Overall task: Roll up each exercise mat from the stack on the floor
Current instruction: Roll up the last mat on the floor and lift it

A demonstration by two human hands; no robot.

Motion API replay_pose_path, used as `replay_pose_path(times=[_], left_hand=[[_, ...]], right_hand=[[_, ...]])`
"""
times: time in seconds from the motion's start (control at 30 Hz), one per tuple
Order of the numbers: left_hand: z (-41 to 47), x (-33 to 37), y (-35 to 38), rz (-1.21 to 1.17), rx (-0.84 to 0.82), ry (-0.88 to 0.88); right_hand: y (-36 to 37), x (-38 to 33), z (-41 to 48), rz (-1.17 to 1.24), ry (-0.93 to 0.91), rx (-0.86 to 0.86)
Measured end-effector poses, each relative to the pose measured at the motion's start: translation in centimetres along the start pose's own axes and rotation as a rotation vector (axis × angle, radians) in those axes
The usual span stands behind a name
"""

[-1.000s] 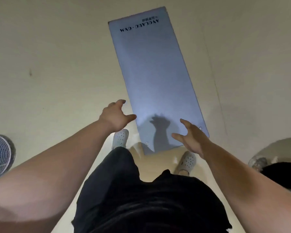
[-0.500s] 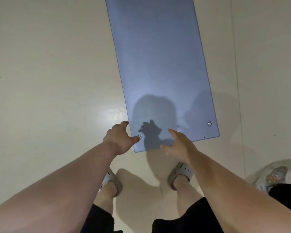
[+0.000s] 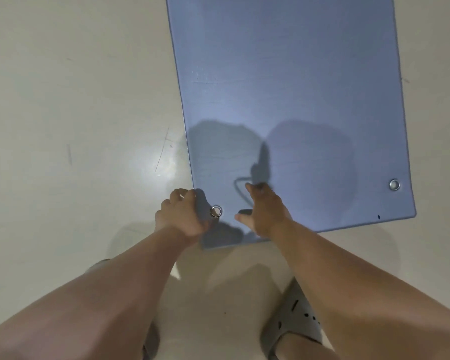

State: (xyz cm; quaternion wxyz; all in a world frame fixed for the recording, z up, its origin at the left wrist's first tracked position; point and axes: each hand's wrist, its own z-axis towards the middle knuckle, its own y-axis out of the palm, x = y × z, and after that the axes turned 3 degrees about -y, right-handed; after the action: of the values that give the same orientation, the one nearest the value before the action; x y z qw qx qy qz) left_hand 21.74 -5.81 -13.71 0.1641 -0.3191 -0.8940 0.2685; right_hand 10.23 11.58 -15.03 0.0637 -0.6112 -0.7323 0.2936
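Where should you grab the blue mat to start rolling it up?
Grab the short near edge of the mat, the end with the metal rings, coming from the feet side. It lies flat and long, stretching away, so that edge curls over easiest. The left hand is at the near-left corner; the right hand would probably work better nearer the other ring.

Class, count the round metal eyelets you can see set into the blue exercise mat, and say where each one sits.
2. One round metal eyelet sits at the near left corner of the blue exercise mat, beside the left hand. The other sits at the near right corner. The far end is out of frame.
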Motion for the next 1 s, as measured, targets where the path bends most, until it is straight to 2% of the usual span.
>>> replay_pose_path(times=[0.17,0.37,0.6,0.73,0.87,0.93,1.0], left_hand=[[2.5,-0.2,5.7,0.3,0.267,0.373],[3.2,1.8,8.2,0.513,0.252,0.684],[3.0,2.9,9.2,0.614,0.251,0.623],[2.4,3.0,9.5,0.672,0.263,0.589],[2.0,3.2,9.4,0.662,0.186,0.612],[1.7,2.7,9.3,0.628,0.133,0.672],[1.8,1.7,9.2,0.622,0.168,0.827]], right_hand=[[1.9,1.6,2.2,-0.285,-0.006,0.185],[2.1,3.2,2.5,-0.348,-0.057,0.264],[1.2,5.0,2.1,-0.397,-0.028,0.218],[2.2,7.2,1.8,-0.317,0.008,0.182],[1.9,6.4,2.0,-0.307,0.0,0.165],[1.7,5.6,2.3,-0.281,0.0,0.165],[1.7,5.1,2.6,-0.254,0.01,0.166]])
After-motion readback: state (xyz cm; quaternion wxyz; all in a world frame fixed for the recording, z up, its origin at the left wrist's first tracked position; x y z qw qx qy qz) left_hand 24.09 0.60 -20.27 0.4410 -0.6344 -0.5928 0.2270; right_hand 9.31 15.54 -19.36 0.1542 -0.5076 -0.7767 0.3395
